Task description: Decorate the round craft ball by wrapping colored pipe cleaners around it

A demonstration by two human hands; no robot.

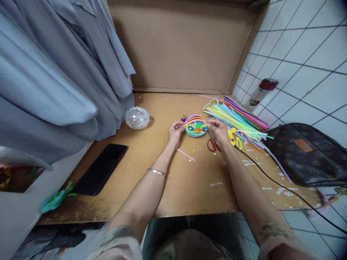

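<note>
The left hand [175,130] and the right hand [219,132] hold a colourful decorated ball [196,126] between them above the wooden table [162,180], each with fingertips closed on one side of it; the ball has striped bands, a green dot and an orange one. Red-handled scissors [211,143] lie just beside the right hand, partly under it; a yellow glue gun [231,136] with a black cord [267,176] is at that hand's outer side; a pile of multicoloured pipe cleaners [238,117] spreads behind it, near a patterned brown bag [306,155] and a clear bottle with a dark red lid [261,93]. A clear ball [137,118] sits well apart on the left; a black smartphone [100,169] lies nearer the front left edge; a pink strip [186,155] lies between the forearms.
</note>
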